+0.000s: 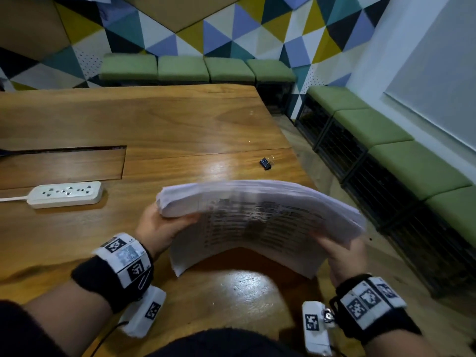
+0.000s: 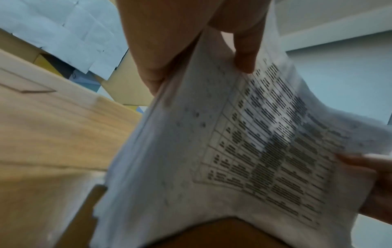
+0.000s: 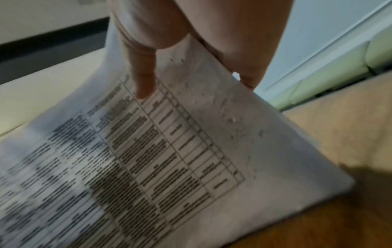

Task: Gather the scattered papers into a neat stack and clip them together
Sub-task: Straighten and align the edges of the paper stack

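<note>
A stack of printed papers (image 1: 252, 222) with a table of text stands on edge over the wooden table (image 1: 154, 119), bowed into an arch. My left hand (image 1: 159, 225) grips its left end, thumb on the printed face (image 2: 246, 55). My right hand (image 1: 342, 253) grips the right end, a finger (image 3: 144, 80) lying on the printed sheet (image 3: 169, 151). The same sheets (image 2: 233, 151) fill the left wrist view, and the stack's lower edge rests on the table. A black binder clip (image 1: 265, 163) lies on the table beyond the papers, untouched.
A white power strip (image 1: 65, 194) with its cord lies at the left of the table. A recessed panel (image 1: 61, 166) sits behind it. Green cushioned benches (image 1: 386, 140) line the wall to the right and at the back. The table's right edge is close to the papers.
</note>
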Demonstrator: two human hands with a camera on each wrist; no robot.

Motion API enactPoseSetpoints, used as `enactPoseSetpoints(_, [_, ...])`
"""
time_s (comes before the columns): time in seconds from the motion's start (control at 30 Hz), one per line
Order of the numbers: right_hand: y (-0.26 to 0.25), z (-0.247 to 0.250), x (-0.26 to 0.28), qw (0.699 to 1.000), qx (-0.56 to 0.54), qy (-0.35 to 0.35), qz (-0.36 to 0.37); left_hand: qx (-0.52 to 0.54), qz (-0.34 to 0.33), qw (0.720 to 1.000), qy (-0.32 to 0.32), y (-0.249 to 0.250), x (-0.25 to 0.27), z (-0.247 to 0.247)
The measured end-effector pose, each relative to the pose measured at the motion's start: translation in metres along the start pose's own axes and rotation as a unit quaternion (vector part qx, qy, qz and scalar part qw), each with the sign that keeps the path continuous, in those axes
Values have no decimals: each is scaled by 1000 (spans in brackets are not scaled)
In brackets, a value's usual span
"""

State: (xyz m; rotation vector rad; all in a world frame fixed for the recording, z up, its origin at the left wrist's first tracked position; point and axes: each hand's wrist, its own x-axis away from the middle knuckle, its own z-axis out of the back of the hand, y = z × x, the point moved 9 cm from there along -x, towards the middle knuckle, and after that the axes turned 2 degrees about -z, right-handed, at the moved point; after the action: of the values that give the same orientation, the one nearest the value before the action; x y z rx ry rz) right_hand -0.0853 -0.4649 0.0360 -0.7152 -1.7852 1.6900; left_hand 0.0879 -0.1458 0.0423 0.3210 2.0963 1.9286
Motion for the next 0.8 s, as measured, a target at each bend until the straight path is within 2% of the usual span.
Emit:
enactPoseSetpoints(0.1, [3, 6, 2, 999, 17, 47, 1, -4, -8, 1000, 1, 3, 3, -6])
enactPoseSetpoints(0.23, [-20, 3, 9, 998, -22, -2, 66, -10, -22, 1000, 10, 16, 1, 2])
enactPoseSetpoints(0.37, [-17, 2, 7, 997, -71, -25, 30, 26, -15, 999, 23, 24, 0, 5])
enactPoseSetpoints(0.47, [-29, -2, 2, 994, -101, -19, 44, 42, -36, 997, 46, 42, -1, 1])
enactPoseSetpoints(0.63, [-42, 2, -7, 993, -77, 62, 68, 32, -30, 993, 108, 43, -4, 7])
enactPoseSetpoints(0.7, [-45, 3, -9, 990, -72, 87, 79, 43, -44, 992, 111, 47, -3, 10])
enactPoseSetpoints(0.8, [-52, 1, -9, 987, -57, 89, 118, 34, -82, 991, 95, 57, -3, 10])
